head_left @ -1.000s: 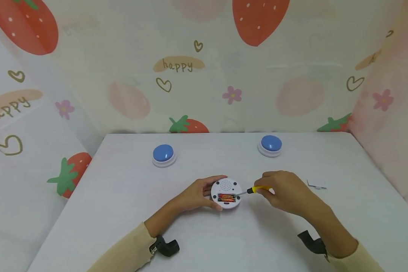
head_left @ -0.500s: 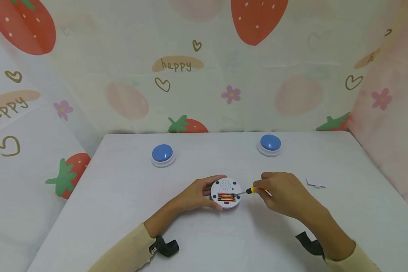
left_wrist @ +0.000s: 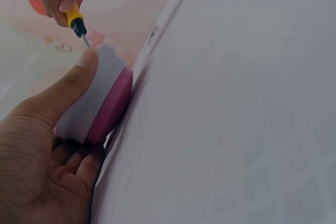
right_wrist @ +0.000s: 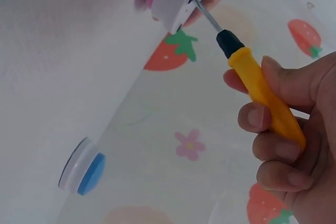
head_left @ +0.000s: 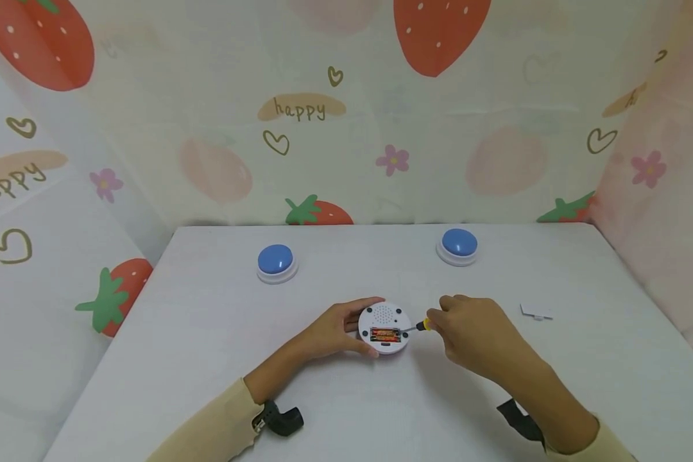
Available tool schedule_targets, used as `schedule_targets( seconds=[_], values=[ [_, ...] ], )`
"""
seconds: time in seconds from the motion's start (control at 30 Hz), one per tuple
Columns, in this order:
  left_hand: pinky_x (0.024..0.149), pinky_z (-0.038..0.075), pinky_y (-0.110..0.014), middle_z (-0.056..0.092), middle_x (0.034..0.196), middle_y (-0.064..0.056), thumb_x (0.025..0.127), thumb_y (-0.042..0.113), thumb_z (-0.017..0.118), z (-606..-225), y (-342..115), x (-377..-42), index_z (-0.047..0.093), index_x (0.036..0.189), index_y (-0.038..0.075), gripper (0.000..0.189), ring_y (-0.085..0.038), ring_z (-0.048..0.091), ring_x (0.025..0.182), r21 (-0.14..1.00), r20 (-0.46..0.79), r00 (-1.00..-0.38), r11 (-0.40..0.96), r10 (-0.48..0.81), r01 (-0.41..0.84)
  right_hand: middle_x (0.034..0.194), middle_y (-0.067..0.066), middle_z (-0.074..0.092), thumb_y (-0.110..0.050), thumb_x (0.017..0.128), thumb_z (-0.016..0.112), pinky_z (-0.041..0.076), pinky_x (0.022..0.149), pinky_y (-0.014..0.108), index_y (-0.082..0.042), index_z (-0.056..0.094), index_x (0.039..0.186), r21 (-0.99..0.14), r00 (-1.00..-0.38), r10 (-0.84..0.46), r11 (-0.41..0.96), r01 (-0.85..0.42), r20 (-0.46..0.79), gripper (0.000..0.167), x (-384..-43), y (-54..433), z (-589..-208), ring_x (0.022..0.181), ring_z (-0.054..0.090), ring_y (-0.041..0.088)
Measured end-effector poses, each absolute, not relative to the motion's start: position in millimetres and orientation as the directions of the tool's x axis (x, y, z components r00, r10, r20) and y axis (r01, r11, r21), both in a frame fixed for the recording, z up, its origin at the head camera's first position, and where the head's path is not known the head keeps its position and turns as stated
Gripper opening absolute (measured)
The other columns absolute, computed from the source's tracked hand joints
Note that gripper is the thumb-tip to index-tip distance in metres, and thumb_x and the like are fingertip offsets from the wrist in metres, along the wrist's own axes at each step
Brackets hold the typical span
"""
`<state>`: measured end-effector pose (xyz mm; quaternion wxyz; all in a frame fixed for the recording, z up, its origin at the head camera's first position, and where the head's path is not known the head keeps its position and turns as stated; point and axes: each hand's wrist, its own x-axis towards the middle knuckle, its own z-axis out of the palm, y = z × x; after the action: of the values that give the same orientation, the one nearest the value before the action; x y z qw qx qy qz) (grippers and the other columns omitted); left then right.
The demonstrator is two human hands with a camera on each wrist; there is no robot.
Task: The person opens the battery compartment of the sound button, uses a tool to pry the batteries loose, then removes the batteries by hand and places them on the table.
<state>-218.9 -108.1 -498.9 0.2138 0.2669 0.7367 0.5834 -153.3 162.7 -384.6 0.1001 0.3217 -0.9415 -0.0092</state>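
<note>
A round white sound button lies face down on the table, its speaker holes and open battery compartment facing up. Two orange-and-black batteries sit side by side in it. My left hand grips the button from the left, thumb along the near rim and fingers round the far side. The left wrist view shows its pink dome against the table. My right hand holds a yellow-and-black screwdriver with curled fingers. The metal tip is at the compartment's right end, by the batteries.
Two buttons with blue domes stand toward the back, one at left and one at right. A small white battery cover lies right of my right hand. Printed cloth walls rise behind the white table and beside it.
My right hand has shifted slightly left and turned, covering more of the screwdriver handle. The tip stays at the compartment's right end. The left hand and button hold still.
</note>
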Motion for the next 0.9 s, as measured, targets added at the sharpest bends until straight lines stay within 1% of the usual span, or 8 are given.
schedule_targets(
  seconds=[0.1, 0.2, 0.43, 0.57, 0.7, 0.83, 0.9],
  values=[
    [0.107, 0.044, -0.026, 0.050, 0.152, 0.001, 0.074, 0.007, 0.091, -499, -109, -219, 0.045, 0.153, 0.020, 0.092, -0.017, 0.052, 0.135, 0.973, 0.002, -0.763, 0.174, 0.646, 0.150, 0.075, 0.000, 0.063, -0.011, 0.081, 0.084, 0.047, 0.053, 0.020, -0.009, 0.077, 0.094, 0.093, -0.776, -0.603, 0.797, -0.597, 0.184, 0.015, -154, 162, -385, 0.061, 0.052, 0.011],
    [0.108, 0.044, -0.026, 0.049, 0.152, 0.000, 0.074, 0.008, 0.091, -500, -109, -219, 0.045, 0.154, 0.019, 0.092, -0.017, 0.052, 0.135, 0.972, 0.007, -0.763, 0.175, 0.646, 0.157, 0.074, -0.001, 0.063, -0.012, 0.082, 0.084, 0.046, 0.054, 0.020, -0.010, 0.078, 0.095, 0.065, -0.778, -0.598, 0.799, -0.598, 0.190, 0.015, -156, 163, -386, 0.061, 0.050, 0.010],
    [0.106, 0.046, -0.027, 0.052, 0.150, 0.000, 0.073, 0.008, 0.092, -499, -110, -220, 0.047, 0.153, 0.022, 0.093, -0.018, 0.054, 0.132, 0.973, -0.001, -0.775, 0.181, 0.632, 0.146, 0.073, -0.006, 0.062, -0.010, 0.082, 0.084, 0.044, 0.054, 0.018, -0.011, 0.079, 0.095, -0.076, -0.790, -0.572, 0.797, -0.599, 0.221, 0.014, -167, 171, -395, 0.061, 0.048, 0.006],
    [0.105, 0.047, -0.027, 0.052, 0.150, -0.001, 0.073, 0.008, 0.092, -499, -110, -220, 0.047, 0.153, 0.022, 0.093, -0.018, 0.055, 0.132, 0.974, -0.010, -0.774, 0.183, 0.633, 0.137, 0.070, -0.009, 0.059, -0.009, 0.084, 0.083, 0.041, 0.053, 0.019, -0.010, 0.080, 0.093, -0.135, -0.776, -0.576, 0.773, -0.619, 0.257, 0.010, -171, 176, -400, 0.059, 0.044, 0.004],
    [0.105, 0.047, -0.027, 0.051, 0.150, -0.002, 0.072, 0.006, 0.092, -500, -110, -220, 0.047, 0.153, 0.021, 0.094, -0.019, 0.054, 0.132, 0.975, -0.003, -0.771, 0.172, 0.636, 0.138, 0.067, -0.011, 0.056, -0.009, 0.085, 0.082, 0.038, 0.052, 0.020, -0.010, 0.080, 0.092, -0.160, -0.763, -0.581, 0.756, -0.635, 0.282, 0.007, -174, 180, -403, 0.057, 0.041, 0.003],
    [0.105, 0.047, -0.027, 0.050, 0.151, -0.003, 0.072, 0.002, 0.091, -500, -110, -221, 0.045, 0.153, 0.018, 0.095, -0.019, 0.053, 0.134, 0.977, 0.006, -0.765, 0.158, 0.644, 0.141, 0.067, -0.011, 0.056, -0.010, 0.086, 0.080, 0.037, 0.051, 0.020, -0.010, 0.080, 0.092, -0.163, -0.768, -0.576, 0.760, -0.629, 0.279, 0.006, -176, 183, -406, 0.056, 0.039, 0.003],
    [0.105, 0.046, -0.026, 0.050, 0.152, -0.003, 0.072, 0.002, 0.091, -500, -110, -221, 0.045, 0.153, 0.018, 0.095, -0.019, 0.053, 0.134, 0.977, 0.004, -0.764, 0.160, 0.645, 0.141, 0.066, -0.012, 0.055, -0.011, 0.087, 0.080, 0.037, 0.051, 0.020, -0.011, 0.080, 0.091, -0.158, -0.770, -0.575, 0.763, -0.627, 0.278, 0.005, -176, 184, -406, 0.056, 0.039, 0.003]
  ],
)
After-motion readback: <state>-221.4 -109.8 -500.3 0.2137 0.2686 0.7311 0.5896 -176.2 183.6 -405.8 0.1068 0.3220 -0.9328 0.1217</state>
